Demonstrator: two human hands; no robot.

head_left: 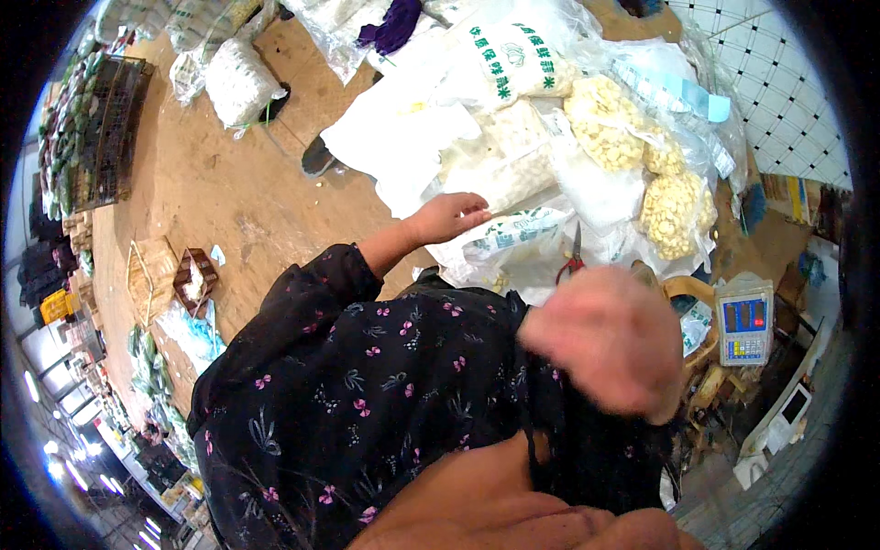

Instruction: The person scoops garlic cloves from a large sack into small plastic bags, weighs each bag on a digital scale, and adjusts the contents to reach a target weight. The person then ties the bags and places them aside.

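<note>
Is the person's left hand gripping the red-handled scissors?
No, the left hand is by the green-printed white plastic bag, with a visible gap between it and the red-handled scissors farther right.

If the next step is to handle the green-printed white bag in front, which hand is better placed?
Probably the left hand: it is low, its fingers reaching over the left side of the bag. The right hand is blurred and looks raised nearer the camera.

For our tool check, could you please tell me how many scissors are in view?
1: red-handled scissors, among white plastic bags, beyond the right hand. Others may be hidden.
</note>
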